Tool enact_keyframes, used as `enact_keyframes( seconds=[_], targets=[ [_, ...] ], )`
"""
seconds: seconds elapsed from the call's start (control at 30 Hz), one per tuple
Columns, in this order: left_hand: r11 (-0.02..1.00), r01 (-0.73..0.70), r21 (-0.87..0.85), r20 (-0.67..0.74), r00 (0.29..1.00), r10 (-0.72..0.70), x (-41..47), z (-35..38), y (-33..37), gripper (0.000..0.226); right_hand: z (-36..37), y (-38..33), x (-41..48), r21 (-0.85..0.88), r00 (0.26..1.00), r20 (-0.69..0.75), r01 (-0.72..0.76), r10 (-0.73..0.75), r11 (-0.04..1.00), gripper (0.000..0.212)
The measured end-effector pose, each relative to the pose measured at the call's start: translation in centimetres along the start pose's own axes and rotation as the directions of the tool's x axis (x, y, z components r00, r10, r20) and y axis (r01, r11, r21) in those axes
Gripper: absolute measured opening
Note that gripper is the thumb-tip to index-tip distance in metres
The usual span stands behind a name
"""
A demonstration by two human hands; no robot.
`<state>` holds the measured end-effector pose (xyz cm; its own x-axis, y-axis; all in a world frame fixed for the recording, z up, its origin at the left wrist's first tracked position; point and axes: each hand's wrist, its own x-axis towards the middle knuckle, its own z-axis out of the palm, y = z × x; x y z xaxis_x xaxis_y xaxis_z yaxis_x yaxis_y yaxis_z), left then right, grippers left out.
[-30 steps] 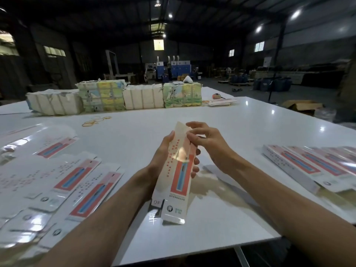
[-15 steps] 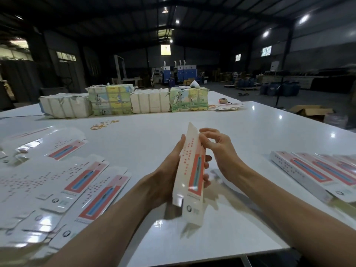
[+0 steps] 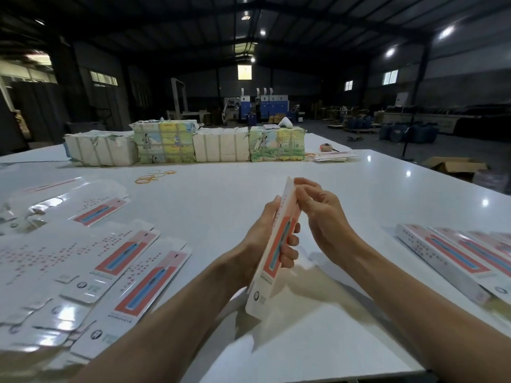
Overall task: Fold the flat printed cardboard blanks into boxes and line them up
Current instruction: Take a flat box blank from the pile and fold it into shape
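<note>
One blank (image 3: 276, 252) stood on end, tilted, above the near part of the white table (image 3: 359, 189), between the two hands. The left hand (image 3: 258, 239) gripped its middle from behind, fingers curled round the front edge. The right hand (image 3: 323, 217) pinched the top edge.

To the left, flat blanks (image 3: 124, 261) lay fanned out; to the right, finished boxes (image 3: 456, 252) sat in a row. Farther back were rubber bands (image 3: 152, 176) and wrapped bundles (image 3: 221, 146).

The held blank was seen nearly edge-on: white, with red dots and a red panel with a blue stripe.
</note>
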<state>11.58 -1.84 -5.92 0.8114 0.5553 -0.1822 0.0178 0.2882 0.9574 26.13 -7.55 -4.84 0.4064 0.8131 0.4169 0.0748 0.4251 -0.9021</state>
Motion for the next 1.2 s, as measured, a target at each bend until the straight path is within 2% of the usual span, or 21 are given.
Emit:
enact_keyframes(
  seconds=[0.13, 0.27, 0.3, 0.4, 0.5, 0.6, 0.7, 0.83, 0.9, 0.97, 1.0, 1.1, 1.2],
  targets=[
    [0.973, -0.021, -0.228, -0.008, 1.000, 0.019, 0.1, -0.5, 0.1, 0.063, 0.6, 0.3, -0.5, -0.090, 0.999, -0.032, 0.024, -0.027, 0.996, 0.024],
    [0.896, -0.085, -0.436, 0.003, 0.995, 0.096, -0.4, -1.5, 0.0, 0.057, 1.2, 1.1, -1.2, -0.141, 0.993, 0.108, 0.051, -0.036, 0.989, 0.039],
    [0.902, -0.116, -0.416, -0.019, 0.993, 0.119, -0.2, -1.8, -0.3, 0.059, 1.4, 1.3, -1.3, -0.157, 0.989, 0.140, 0.060, -0.038, 0.986, 0.039],
    [0.960, -0.203, -0.193, -0.129, 0.975, 0.180, 0.3, -1.8, -1.0, 0.066, 1.4, 1.2, -1.5, -0.120, 0.992, 0.128, 0.033, -0.018, 0.992, 0.037],
    [0.969, -0.237, -0.066, -0.226, 0.950, 0.216, 0.4, -1.0, -1.0, 0.056, 0.8, 0.9, -1.5, -0.066, 0.993, 0.113, 0.033, -0.026, 0.997, 0.032],
    [0.910, -0.398, 0.118, -0.342, 0.844, 0.413, 0.7, -1.0, -1.2, 0.041, 0.8, 0.9, -1.2, -0.087, 0.995, 0.096, 0.048, -0.040, 0.995, 0.032],
    [0.817, -0.505, 0.280, -0.297, 0.763, 0.573, 0.8, -1.2, -1.4, 0.044, 0.7, 0.9, -0.9, -0.104, 0.997, 0.046, 0.063, -0.059, 0.993, 0.030],
    [0.816, -0.528, 0.235, -0.187, 0.799, 0.571, 0.5, -0.7, -1.2, 0.049, 0.4, 0.9, -0.7, -0.104, 0.997, 0.039, 0.073, -0.069, 0.992, 0.034],
    [0.821, -0.510, 0.256, -0.130, 0.823, 0.552, 0.3, -0.4, -1.0, 0.073, 0.3, 1.0, -0.8, -0.075, 0.996, 0.062, 0.063, -0.059, 0.995, 0.038],
    [0.802, -0.487, 0.346, -0.109, 0.828, 0.550, 0.4, -0.3, -1.0, 0.099, 0.3, 1.0, -0.8, -0.047, 0.996, 0.083, 0.048, -0.044, 0.998, 0.040],
    [0.798, -0.484, 0.360, -0.103, 0.829, 0.549, 0.6, -0.4, -1.2, 0.106, 0.2, 1.1, -0.8, -0.043, 0.995, 0.088, 0.045, -0.041, 0.998, 0.040],
    [0.818, -0.487, 0.305, -0.124, 0.832, 0.541, 0.7, -0.9, -1.3, 0.107, 0.3, 1.0, -0.8, -0.028, 0.992, 0.117, 0.038, -0.035, 0.999, 0.040],
    [0.816, -0.470, 0.338, -0.151, 0.828, 0.540, 0.3, -0.9, -1.1, 0.100, 0.3, 1.0, -0.6, -0.058, 0.991, 0.129, 0.034, -0.026, 0.998, 0.027]
  ],
)
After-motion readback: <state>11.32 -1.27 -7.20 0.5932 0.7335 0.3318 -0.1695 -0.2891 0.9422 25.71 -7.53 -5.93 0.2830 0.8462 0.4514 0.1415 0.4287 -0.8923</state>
